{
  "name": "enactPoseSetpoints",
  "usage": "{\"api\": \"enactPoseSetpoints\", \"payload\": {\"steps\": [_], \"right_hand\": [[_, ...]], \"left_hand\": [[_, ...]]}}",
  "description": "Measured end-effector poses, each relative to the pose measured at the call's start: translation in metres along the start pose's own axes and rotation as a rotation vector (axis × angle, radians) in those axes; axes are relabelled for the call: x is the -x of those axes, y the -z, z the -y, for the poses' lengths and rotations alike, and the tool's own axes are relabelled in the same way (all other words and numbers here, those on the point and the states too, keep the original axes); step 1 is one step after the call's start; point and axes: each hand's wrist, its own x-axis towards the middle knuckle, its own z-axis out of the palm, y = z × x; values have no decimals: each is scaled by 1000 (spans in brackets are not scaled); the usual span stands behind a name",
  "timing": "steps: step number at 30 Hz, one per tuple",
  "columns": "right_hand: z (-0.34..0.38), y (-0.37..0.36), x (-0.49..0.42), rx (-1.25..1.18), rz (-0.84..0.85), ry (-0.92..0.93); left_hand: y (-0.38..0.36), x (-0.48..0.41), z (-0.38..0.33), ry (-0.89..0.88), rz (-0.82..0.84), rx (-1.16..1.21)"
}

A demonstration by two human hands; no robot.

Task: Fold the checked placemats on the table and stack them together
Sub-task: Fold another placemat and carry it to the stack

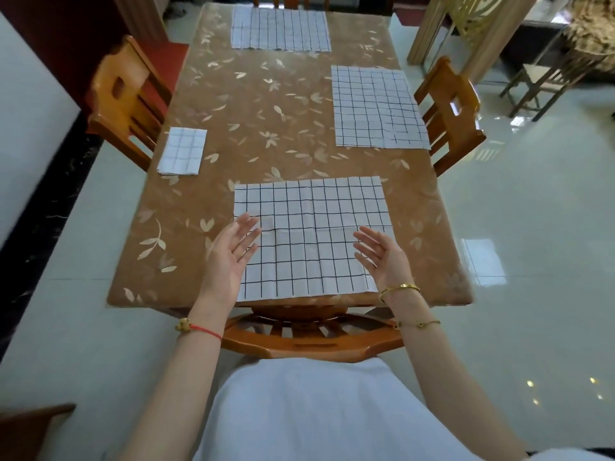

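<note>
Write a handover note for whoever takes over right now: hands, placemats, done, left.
Left hand: open, empty, over the left edge of the near placemat.
Right hand: open, empty, over the same mat's right part.
Near placemat lies flat, unfolded, at the table's near edge.
Folded placemat sits at the left edge: one done, start of the stack.
Right placemat and far placemat lie flat, unfolded.
Left: fold those three and stack them on the folded one.
</note>
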Motion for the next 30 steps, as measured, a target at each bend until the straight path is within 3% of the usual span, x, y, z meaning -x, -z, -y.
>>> {"api": "enactPoseSetpoints", "payload": {"steps": [10,16,21,30], "right_hand": [[16,2,-33,44,28,-53],[19,-14,-67,145,87,-94],[14,-43,-115,342,179,-105],[-2,-129,-203,823,414,0]], "left_hand": [[-17,-16,10,9,-89,38],[-1,-29,20,58,-277,-32],[24,-45,42,173,-514,-187],[29,-68,78,295,-607,-433]]}}
